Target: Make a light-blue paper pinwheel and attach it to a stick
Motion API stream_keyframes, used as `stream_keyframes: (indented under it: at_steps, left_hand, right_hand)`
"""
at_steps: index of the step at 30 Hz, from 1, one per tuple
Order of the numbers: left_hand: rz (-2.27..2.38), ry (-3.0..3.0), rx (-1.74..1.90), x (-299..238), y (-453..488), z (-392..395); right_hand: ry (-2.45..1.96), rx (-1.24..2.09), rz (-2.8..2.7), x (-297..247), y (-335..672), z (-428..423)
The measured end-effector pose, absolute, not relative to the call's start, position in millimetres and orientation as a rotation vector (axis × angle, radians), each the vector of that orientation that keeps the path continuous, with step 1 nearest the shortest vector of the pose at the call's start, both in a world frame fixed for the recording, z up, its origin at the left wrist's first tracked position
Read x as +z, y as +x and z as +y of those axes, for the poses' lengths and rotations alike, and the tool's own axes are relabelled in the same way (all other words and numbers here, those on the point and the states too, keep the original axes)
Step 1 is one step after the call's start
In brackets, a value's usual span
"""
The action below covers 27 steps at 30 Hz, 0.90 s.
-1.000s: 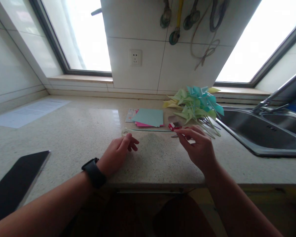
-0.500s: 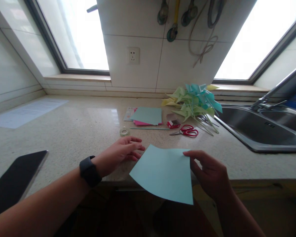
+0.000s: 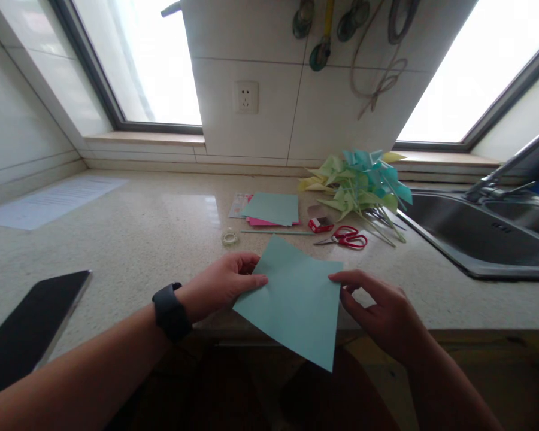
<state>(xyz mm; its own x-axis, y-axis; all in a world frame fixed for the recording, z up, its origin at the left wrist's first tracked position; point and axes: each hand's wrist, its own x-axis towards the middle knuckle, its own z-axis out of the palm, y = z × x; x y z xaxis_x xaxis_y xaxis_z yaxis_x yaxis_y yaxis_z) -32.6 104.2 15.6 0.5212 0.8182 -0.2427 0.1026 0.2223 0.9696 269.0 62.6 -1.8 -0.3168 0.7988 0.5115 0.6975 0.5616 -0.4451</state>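
A pale blue-green sheet of paper [image 3: 291,299] is held in the air over the counter's front edge, slightly bent. My left hand [image 3: 227,281] grips its left edge, thumb on top and the other fingers partly hidden behind it. At the right edge, my right hand [image 3: 377,305] holds the sheet by the fingertips, index finger on its upper face. Beyond the sheet lie a roll of tape [image 3: 229,238], a thin stick [image 3: 276,232] and red-handled scissors [image 3: 348,237]. A stack of coloured paper [image 3: 272,208] sits farther back, beside a small red box [image 3: 320,224].
Several paper pinwheels [image 3: 359,182] on sticks are heaped at the back right, next to a steel sink [image 3: 471,233] with a faucet [image 3: 489,182]. On the left are a dark flat tablet-like object [image 3: 36,323] and a printed sheet [image 3: 49,200]. A wall socket [image 3: 246,97] is behind.
My left hand has moved in and taken hold of the sheet's left edge. The sheet has turned a little, its far left corner rising. My right hand stays at the right edge.
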Motion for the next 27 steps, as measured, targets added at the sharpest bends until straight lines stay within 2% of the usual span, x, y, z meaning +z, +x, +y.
stream_keyframes:
  at_steps: [10,17,27]
  left_hand:
    - [0.974,1.316,0.604,9.6,-34.7,108.8]
    - [0.919,1.199,0.665,7.1,-39.0,113.4]
    - [0.829,1.091,0.705,1.9,-41.1,115.4]
  right_hand:
    - [-1.27,0.318,-2.358,3.4,282.2,71.5]
    - [-1.144,0.243,-2.491,13.4,281.0,74.7]
    - [-0.89,0.346,-2.481,16.8,272.7,69.4]
